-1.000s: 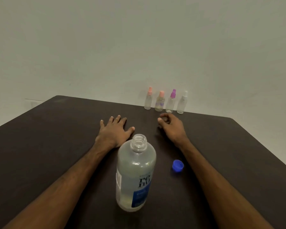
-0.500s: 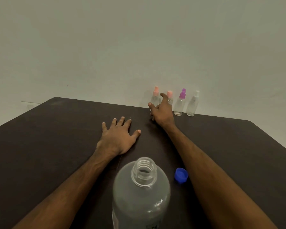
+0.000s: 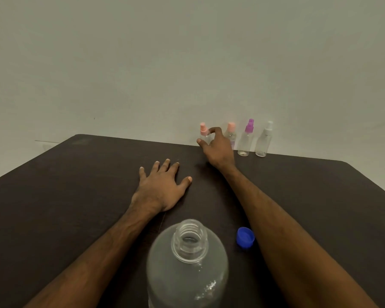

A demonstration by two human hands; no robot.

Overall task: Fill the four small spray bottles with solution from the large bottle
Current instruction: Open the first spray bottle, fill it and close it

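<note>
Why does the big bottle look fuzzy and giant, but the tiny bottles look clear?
In the head view, the large clear plastic bottle sits close under the wide-angle lens, so it looks huge and soft; the small clear spray bottles by the wall look sharper; shadows are faint.

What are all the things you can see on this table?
big bottle: one, clear, uncapped, near edge, middle.
cap: one, blue, right of the big bottle.
spray bottles: four, clear; tops pink, pink, purple, white; row at the far edge.
table: one, dark brown.
wall: one, pale grey, behind the table.
left hand: one, flat on the table, fingers spread.
right hand: one, fingers curled round the leftmost spray bottle.
</note>
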